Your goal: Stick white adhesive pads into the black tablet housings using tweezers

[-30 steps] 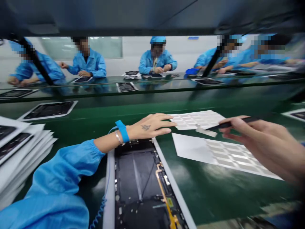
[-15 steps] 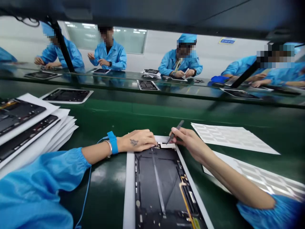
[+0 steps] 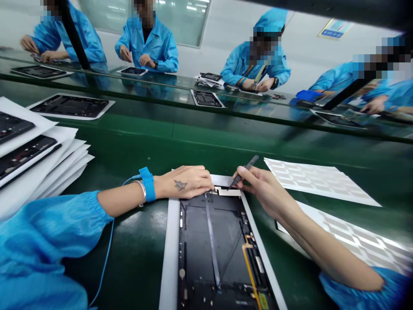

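Green bench [image 3: 135,142], tablet back housing [image 3: 209,245] in white tray [image 3: 168,258] before me. My left hand [image 3: 183,183] open, lying flat on tray's top edge. My right hand [image 3: 266,189] pinching black tweezers [image 3: 245,170], tip at housing's top edge. Label sheets [image 3: 318,181] to right.

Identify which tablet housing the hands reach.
The tablet housing with yellow flex, beneath the left hand and right hand; the others lie stacked or farther off.

Seemingly an electronics factory: workers in blue smocks [image 3: 146,47] along a green bench [image 3: 135,252].
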`<control>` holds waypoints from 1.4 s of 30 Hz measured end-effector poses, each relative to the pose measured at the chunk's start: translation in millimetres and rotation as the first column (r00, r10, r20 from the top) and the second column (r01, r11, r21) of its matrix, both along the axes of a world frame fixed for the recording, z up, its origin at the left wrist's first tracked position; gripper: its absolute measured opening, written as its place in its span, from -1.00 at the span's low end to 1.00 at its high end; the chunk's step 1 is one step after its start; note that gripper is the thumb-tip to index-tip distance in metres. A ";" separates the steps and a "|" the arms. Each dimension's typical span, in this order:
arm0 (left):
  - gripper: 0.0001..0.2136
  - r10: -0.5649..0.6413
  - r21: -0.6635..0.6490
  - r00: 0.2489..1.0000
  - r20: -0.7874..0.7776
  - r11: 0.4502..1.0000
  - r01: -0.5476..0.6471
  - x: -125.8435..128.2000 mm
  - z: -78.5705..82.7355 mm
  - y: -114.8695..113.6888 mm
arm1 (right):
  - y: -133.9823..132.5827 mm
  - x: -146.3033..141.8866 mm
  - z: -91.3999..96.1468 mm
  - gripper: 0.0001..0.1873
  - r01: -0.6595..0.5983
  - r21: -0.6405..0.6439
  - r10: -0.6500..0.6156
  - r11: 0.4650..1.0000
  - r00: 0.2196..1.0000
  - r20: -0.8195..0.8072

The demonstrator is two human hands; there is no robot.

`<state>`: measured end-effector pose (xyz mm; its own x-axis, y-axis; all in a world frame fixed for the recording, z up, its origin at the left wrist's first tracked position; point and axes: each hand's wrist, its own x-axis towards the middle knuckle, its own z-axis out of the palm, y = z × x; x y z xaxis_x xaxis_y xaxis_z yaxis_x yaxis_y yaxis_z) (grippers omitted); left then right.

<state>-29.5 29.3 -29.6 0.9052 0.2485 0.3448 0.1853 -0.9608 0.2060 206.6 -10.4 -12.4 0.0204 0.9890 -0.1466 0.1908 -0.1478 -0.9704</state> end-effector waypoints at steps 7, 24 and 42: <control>-0.76 0.003 -0.003 1.000 -0.011 1.000 -0.003 0.0 1.3 -0.4 | 0.5 -1.9 2.7 -0.45 -0.011 0.003 0.011 1.000 0.999 0.033; -0.76 0.014 -0.014 1.000 -0.014 1.000 -0.014 0.1 2.6 -1.2 | 1.0 -1.1 2.1 -0.43 -0.032 0.007 0.032 0.999 0.997 0.064; -0.75 0.013 -0.010 0.999 -0.032 1.000 -0.013 0.2 0.8 0.1 | 2.4 0.6 -1.1 -0.42 -0.044 0.042 0.039 0.998 0.994 0.104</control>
<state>-29.2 29.4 -28.8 0.9123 0.2637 0.3134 0.2044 -0.9562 0.2096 207.2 -7.9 -13.5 -0.0080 0.9948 -0.1020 0.2950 -0.0951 -0.9507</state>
